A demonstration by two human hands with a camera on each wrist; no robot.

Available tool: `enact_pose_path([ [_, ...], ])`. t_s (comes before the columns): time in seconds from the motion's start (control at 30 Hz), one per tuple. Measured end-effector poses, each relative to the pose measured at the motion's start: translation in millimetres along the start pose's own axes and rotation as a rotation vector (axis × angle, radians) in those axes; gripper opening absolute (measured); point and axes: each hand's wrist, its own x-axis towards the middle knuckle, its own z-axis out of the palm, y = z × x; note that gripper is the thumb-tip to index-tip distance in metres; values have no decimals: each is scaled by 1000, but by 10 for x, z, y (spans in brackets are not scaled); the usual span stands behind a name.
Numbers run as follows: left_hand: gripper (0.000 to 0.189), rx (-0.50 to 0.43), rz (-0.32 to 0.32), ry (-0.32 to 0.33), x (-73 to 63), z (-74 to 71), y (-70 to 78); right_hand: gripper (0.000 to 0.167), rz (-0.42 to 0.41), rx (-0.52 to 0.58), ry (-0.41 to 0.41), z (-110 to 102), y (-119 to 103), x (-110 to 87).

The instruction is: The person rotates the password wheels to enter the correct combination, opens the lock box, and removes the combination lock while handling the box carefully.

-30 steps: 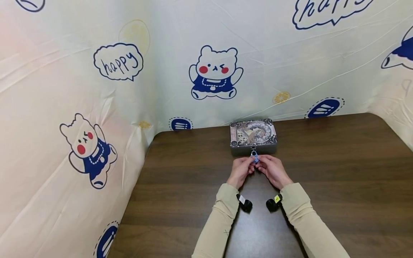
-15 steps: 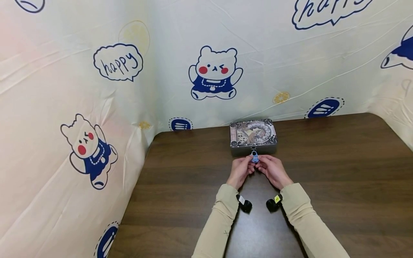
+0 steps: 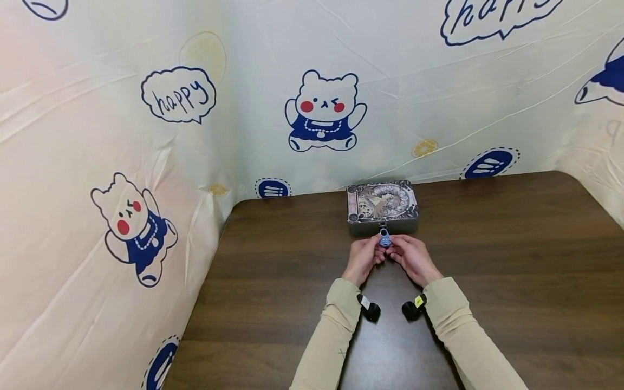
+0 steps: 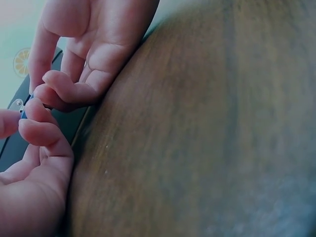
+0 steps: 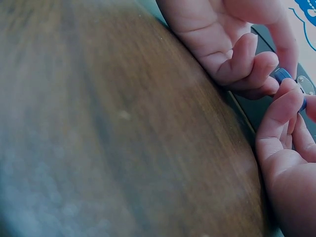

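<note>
A small blue padlock (image 3: 385, 239) hangs by its shackle at the metal clasp (image 3: 383, 225) on the front of a dark tin box (image 3: 382, 206) with an ornate printed lid. The lid is down. My left hand (image 3: 363, 258) pinches the padlock's left side with thumb and fingers, while my right hand (image 3: 410, 257) pinches it from the right. In the right wrist view, the padlock's blue body (image 5: 282, 75) shows between the fingertips of both hands. The left wrist view has only a sliver of blue, as the fingers hide most of it.
The box stands near the back edge of a brown wooden table (image 3: 273, 303). Behind and to the left hangs a pale cloth (image 3: 258, 81) printed with bears. Black wrist cameras (image 3: 372, 312) sit on the inner side of both cuffs.
The padlock's face has turned slightly and shows a bit more between the fingers than one second ago. Both hands and the box stay in place.
</note>
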Motion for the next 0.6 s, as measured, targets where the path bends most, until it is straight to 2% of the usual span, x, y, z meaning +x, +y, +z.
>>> enact_pose_path([
  [0.6, 17, 59, 13, -1, -5, 26, 6, 14, -1, 5, -8, 9, -9, -11],
])
